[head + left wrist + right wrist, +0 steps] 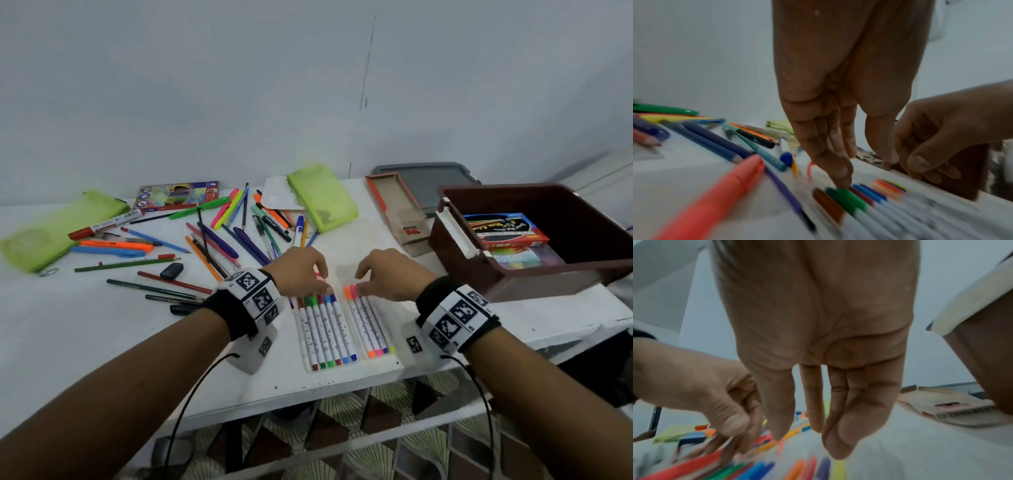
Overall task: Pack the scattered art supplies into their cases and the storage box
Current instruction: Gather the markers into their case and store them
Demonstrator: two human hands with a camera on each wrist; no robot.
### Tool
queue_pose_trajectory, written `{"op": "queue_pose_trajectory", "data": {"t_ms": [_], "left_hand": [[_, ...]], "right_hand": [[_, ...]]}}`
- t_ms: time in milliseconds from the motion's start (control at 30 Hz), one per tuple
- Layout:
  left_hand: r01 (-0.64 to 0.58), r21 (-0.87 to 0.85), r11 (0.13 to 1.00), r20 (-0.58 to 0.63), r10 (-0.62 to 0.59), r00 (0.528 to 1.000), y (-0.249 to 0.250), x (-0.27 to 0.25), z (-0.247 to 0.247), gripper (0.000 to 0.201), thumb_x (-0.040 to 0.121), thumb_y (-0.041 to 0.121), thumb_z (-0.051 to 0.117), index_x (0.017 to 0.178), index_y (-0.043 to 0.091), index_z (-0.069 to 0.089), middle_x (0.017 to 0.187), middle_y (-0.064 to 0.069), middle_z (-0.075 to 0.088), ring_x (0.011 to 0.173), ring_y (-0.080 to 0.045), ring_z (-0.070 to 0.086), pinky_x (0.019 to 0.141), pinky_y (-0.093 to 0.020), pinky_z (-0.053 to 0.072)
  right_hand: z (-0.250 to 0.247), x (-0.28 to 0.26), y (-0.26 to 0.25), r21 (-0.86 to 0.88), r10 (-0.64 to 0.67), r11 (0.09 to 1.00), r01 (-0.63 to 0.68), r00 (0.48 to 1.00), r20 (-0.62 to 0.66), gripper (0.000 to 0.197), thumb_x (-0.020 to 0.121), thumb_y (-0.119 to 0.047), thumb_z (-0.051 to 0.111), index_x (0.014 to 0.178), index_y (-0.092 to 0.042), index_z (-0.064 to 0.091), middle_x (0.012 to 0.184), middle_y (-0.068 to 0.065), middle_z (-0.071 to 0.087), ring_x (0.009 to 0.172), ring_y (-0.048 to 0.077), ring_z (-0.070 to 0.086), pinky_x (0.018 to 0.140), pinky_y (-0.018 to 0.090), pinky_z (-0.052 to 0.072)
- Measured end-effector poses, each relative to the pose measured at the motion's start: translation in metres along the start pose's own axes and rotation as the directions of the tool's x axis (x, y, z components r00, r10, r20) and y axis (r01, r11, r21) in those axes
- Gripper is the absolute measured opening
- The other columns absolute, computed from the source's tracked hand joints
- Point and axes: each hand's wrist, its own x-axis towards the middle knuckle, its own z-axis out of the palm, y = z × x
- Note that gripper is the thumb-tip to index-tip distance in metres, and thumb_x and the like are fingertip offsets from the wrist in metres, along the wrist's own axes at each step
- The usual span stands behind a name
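A clear marker case (346,370) lies near the table's front edge. It holds two rows of white markers, the left row (325,329) and the right row (370,325). My left hand (320,284) reaches down with straight fingers, and one fingertip (842,183) touches a green cap (851,196). Straight fingers of my right hand (359,286) rest at the orange and pink caps (351,291); the right wrist view shows these fingers (838,434) just above the caps. Neither hand grips anything. The brown storage box (513,277) stands at the right.
Loose pens and pencils (219,240) lie scattered left of my hands. Two green pouches (322,195) (51,226), a coloured pencil box (174,195), an open cardboard box (400,212) and a grey lid (431,181) sit further back. Crayon boxes (500,229) lie in the storage box.
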Motion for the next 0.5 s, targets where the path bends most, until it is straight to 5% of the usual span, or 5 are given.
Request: {"op": "queue_pose_trajectory", "data": {"t_ms": [167,300,367,500], "left_hand": [[0.070,0.028,0.997,-0.066,-0.068,0.996,-0.039,0.001,-0.053,0.016,0.088,0.022,0.069,0.101,0.014,0.069,0.088,0.008,0.061,0.071,-0.008,0.061,0.062,-0.021,0.046],[0.136,0.127,0.983,-0.125,-0.120,0.985,-0.083,0.015,-0.089,0.013,0.088,0.019,0.068,0.100,0.016,0.071,0.086,0.011,0.056,0.081,-0.010,0.054,0.070,-0.022,0.040],[0.173,0.145,0.974,-0.142,-0.152,0.978,-0.100,0.024,-0.103,0.010,0.087,0.018,0.069,0.096,0.017,0.072,0.079,0.015,0.054,0.080,-0.010,0.054,0.071,-0.023,0.040],[0.213,0.169,0.962,-0.141,-0.191,0.971,-0.125,0.046,-0.117,0.012,0.085,0.017,0.070,0.096,0.019,0.072,0.092,0.003,0.061,0.083,-0.016,0.058,0.071,-0.026,0.044]], "right_hand": [[-0.029,0.060,-0.031,0.085,-0.067,0.993,0.078,0.990,-0.121,0.022,0.089,-0.032,0.067,0.104,-0.016,0.070,0.097,-0.003,0.057,0.088,0.015,0.054,0.076,0.025,0.041],[-0.031,0.122,-0.061,0.077,-0.097,0.991,0.111,0.982,-0.165,0.018,0.089,-0.018,0.060,0.100,-0.010,0.073,0.107,0.006,0.067,0.090,0.021,0.059,0.077,0.029,0.049],[-0.029,0.152,-0.073,0.031,-0.097,0.994,0.102,0.985,-0.146,0.023,0.090,-0.014,0.056,0.105,-0.007,0.072,0.111,0.010,0.067,0.096,0.026,0.062,0.083,0.033,0.052],[-0.026,0.204,-0.088,-0.131,-0.104,0.987,0.092,0.991,-0.086,0.042,0.091,-0.016,0.060,0.132,-0.017,0.056,0.136,0.011,0.054,0.122,0.029,0.052,0.099,0.037,0.046]]}}
